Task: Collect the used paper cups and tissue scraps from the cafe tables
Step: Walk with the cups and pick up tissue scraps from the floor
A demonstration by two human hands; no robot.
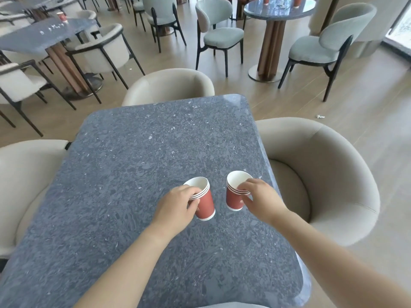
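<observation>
Red paper cup stacks: left hand point(175, 205) pinches one stack point(203, 200) by its rim, right hand point(259, 197) pinches the other stack point(235, 192), both over the grey speckled stone table point(133, 163).

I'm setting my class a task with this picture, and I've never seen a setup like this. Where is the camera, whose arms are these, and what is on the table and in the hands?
There is no machine here. One wide-angle camera sits on a person's head and looks forward and down, so you see the scene as the wearer does. The left hand grips a nested stack of red paper cups with white rims. The right hand grips a second such stack. Both stacks are tilted. Below them is a speckled blue-grey stone table, flanked by beige padded armchairs. Farther off, another red cup and white scraps sit on the back-left table.
</observation>
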